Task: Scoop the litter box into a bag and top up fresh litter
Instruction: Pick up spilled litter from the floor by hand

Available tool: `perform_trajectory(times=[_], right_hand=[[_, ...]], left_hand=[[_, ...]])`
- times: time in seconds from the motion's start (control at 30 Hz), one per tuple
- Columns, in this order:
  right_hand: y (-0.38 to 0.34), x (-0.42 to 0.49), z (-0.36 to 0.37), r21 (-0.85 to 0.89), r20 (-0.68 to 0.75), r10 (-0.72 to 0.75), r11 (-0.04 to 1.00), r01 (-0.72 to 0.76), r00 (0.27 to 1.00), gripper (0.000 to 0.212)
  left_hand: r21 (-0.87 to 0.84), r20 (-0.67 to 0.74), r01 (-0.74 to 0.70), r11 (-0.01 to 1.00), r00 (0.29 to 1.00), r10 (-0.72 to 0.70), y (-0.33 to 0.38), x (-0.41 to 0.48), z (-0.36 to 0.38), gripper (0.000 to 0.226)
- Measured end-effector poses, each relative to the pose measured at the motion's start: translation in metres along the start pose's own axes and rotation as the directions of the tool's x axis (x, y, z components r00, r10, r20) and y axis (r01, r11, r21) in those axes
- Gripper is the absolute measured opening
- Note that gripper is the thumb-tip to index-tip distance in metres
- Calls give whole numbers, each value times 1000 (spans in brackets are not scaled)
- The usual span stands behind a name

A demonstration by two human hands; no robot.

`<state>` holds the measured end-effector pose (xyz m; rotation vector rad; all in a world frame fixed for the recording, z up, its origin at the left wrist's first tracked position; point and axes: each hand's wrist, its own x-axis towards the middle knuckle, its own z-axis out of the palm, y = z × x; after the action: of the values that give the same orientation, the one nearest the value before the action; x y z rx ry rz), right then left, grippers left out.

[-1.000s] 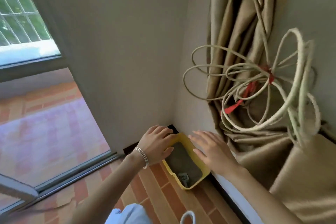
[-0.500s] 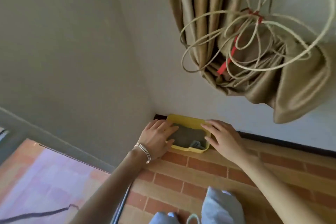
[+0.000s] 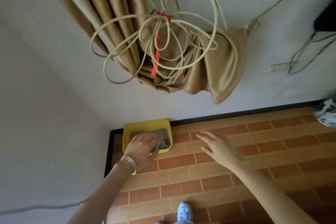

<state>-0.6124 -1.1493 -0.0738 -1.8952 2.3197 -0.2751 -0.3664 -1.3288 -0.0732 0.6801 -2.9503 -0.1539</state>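
Step in hand looks like getting the scoop out: left hand [image 3: 143, 146] reaches over the near rim of the yellow litter box [image 3: 147, 124] in the floor corner, fingers extended toward the grey slotted scoop [image 3: 161, 145], not clearly gripping it. Right hand [image 3: 217, 146] hovers spread over the brick floor [image 3: 236, 183], holding nothing. Box's long axis runs along the back wall; scoop's heading I can't tell; next it needs a firm grip and a bag, none visible.

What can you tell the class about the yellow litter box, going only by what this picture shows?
The yellow litter box looks like a small rectangular plastic tub with rounded corners. It sits level on the brick-patterned floor, tucked into the wall corner. Grey-brown litter fills its bottom, and a pale slotted scoop lies inside near the front. The left hand reaches over its front rim; the right hand hovers apart.
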Motion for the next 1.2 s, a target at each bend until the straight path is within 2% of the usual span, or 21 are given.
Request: perform_trajectory(times=[0.17, 0.33, 0.5, 0.7, 0.9, 1.07, 1.2], right_hand=[[30, 13, 38, 26, 39, 37, 999, -38, 999, 45], [59, 37, 119, 74, 13, 87, 993, -87, 996, 46], [113, 54, 253, 60, 38, 142, 988, -144, 989, 49], [157, 75, 451, 116, 127, 161, 978, -176, 979, 50], [195, 105, 623, 164, 182, 174, 965, -204, 968, 52], [215, 123, 715, 144, 185, 158, 972, -186, 970, 51], [218, 136, 748, 116, 201, 95, 986, -120, 975, 49]], left_hand=[[-49, 55, -20, 999, 998, 22, 2, 32, 46, 44], [-115, 72, -5, 993, 997, 14, -8, 45, 126, 42], [-123, 101, -85, 989, 990, 98, -38, 63, 268, 43], [-161, 156, -217, 963, 958, 242, -69, 67, 481, 44], [-178, 174, -247, 953, 945, 277, -101, 57, 658, 43], [-195, 123, -205, 959, 965, 232, -130, 56, 763, 45], [-237, 40, -152, 960, 985, 166, -133, 60, 800, 44]])
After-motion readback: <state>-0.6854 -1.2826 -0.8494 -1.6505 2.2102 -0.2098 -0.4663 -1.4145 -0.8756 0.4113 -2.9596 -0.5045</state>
